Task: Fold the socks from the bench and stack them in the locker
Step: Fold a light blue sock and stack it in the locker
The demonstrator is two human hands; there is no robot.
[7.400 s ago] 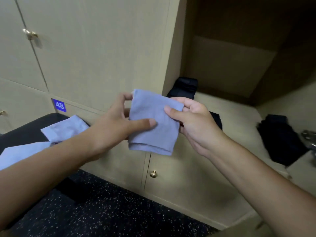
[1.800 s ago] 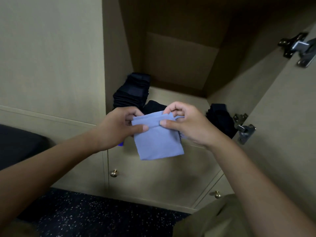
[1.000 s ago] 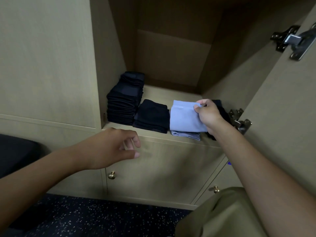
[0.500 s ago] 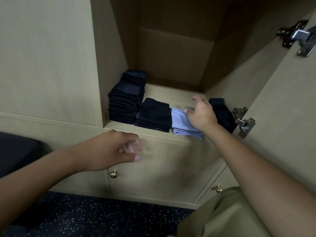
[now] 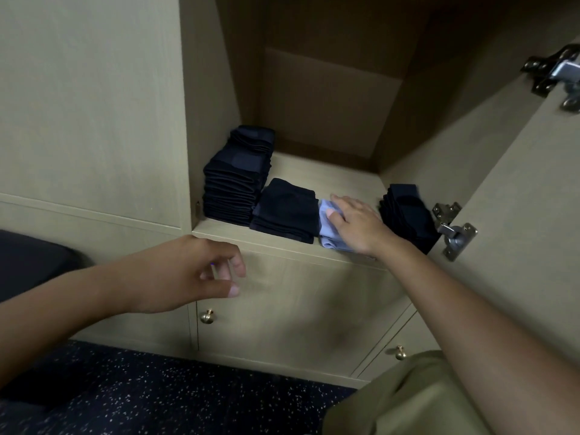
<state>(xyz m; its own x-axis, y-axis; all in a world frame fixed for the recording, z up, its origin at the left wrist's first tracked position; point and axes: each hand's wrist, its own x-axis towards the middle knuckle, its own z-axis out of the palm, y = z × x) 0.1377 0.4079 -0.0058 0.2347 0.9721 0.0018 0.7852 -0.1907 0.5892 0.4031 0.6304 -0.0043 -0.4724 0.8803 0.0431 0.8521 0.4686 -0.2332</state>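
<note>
A folded light blue sock (image 5: 328,229) lies on the locker shelf (image 5: 314,171) near its front edge. My right hand (image 5: 357,226) rests flat on top of it with straight fingers and hides most of it. Left of the blue sock sits a low pile of dark folded socks (image 5: 285,210), and beyond that a tall stack of dark socks (image 5: 237,183) stands against the left wall. Another dark pile (image 5: 406,213) stands at the right by the hinge. My left hand (image 5: 188,273) hangs in front of the lower doors, fingers loosely curled, holding nothing.
The open locker door (image 5: 518,189) stands at the right with metal hinges (image 5: 453,229). Closed doors with brass knobs (image 5: 207,316) are below the shelf. The dark bench (image 5: 28,262) edge shows at far left, above a speckled floor (image 5: 157,397).
My right hand carried the blue sock into the locker, laid it on the shelf and now presses it flat. My left hand let go and dropped in front of the lower doors.
</note>
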